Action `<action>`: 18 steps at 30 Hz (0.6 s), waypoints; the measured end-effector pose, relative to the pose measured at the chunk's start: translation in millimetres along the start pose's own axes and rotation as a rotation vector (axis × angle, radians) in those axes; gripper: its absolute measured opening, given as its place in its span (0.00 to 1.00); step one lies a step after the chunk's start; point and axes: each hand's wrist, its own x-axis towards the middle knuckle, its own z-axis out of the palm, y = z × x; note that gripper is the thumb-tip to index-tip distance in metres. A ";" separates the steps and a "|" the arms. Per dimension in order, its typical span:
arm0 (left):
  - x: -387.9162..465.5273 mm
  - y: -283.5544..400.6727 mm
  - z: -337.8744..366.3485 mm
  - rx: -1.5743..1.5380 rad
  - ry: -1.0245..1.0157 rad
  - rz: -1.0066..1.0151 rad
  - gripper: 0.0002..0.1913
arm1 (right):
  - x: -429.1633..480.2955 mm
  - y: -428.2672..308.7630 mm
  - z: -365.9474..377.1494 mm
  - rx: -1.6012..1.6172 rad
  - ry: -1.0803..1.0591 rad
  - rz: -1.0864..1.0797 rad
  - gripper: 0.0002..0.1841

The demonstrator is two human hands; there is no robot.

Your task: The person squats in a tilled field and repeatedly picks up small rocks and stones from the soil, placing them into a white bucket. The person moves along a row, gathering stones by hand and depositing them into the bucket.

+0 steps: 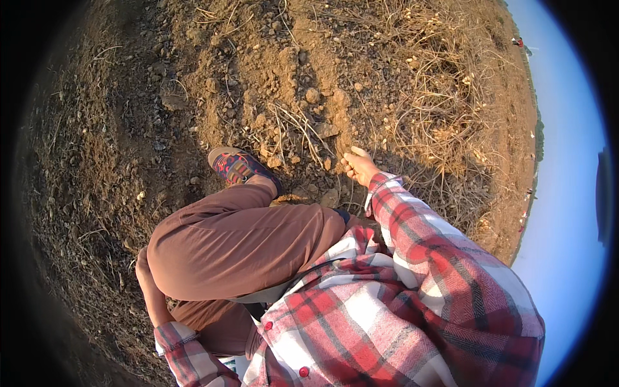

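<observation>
My right hand (359,167) is low over the soil, fingers curled and the thumb laid along the top. Whether anything small sits inside the curl is hidden. Just beyond it lie a few dry pale stalks (304,133) among clods. A heap of dried plants (435,121), apparently peanut vines with pale pods (466,80), spreads to the right of this hand. My left hand (143,263) rests against the outer side of my bent knee (169,261) in brown trousers; its fingers are mostly hidden behind the leg.
Dry, cloddy soil (261,63) with shallow ridges runs ahead. My patterned shoe (239,167) is planted left of the loose stalks. Leaf litter (96,159) covers the ground at left. Far off at right, a person in red (518,42) is near the field's edge.
</observation>
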 end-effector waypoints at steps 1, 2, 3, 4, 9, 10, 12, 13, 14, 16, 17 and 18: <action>0.4 0.8 -1.3 -0.183 -0.004 -0.112 0.12 | 0.7 7.8 1.3 -0.041 -0.046 0.010 0.18; 1.1 0.4 -1.6 -0.169 0.031 -0.158 0.13 | 3.5 16.0 3.8 -0.112 -0.077 0.027 0.18; 1.8 -0.7 -3.4 -0.211 -0.016 -0.102 0.13 | 7.7 25.0 8.6 -0.143 -0.025 0.058 0.13; 2.7 -2.7 -4.8 -0.183 0.038 -0.152 0.14 | 11.4 34.0 11.9 -0.172 -0.034 0.031 0.12; 3.9 -8.8 -5.6 0.003 0.037 -0.051 0.17 | 41.5 62.3 31.6 -0.244 0.130 -0.329 0.15; 3.0 -5.8 -4.2 -0.052 0.038 -0.087 0.17 | 52.0 62.2 35.7 -0.248 0.141 -0.349 0.16; 1.0 5.5 0.8 -0.125 0.057 -0.163 0.17 | 79.3 56.6 45.2 -0.387 0.237 -0.327 0.17; -1.1 12.0 4.8 -0.189 0.070 -0.210 0.16 | 93.6 53.1 53.9 -0.489 0.265 -0.271 0.16; -2.7 19.1 7.7 -0.116 0.033 -0.145 0.15 | 103.8 50.5 60.0 -0.515 0.241 -0.266 0.15; -7.1 29.9 12.9 -0.049 0.035 -0.161 0.11 | 117.3 42.1 72.7 -0.675 0.361 -0.215 0.13; -8.3 33.2 14.6 -0.143 0.013 -0.155 0.10 | 118.6 37.0 76.2 -0.706 0.382 -0.205 0.13; -8.7 34.8 15.9 -0.053 0.044 -0.160 0.11 | 117.1 31.7 78.7 -0.670 0.388 -0.143 0.12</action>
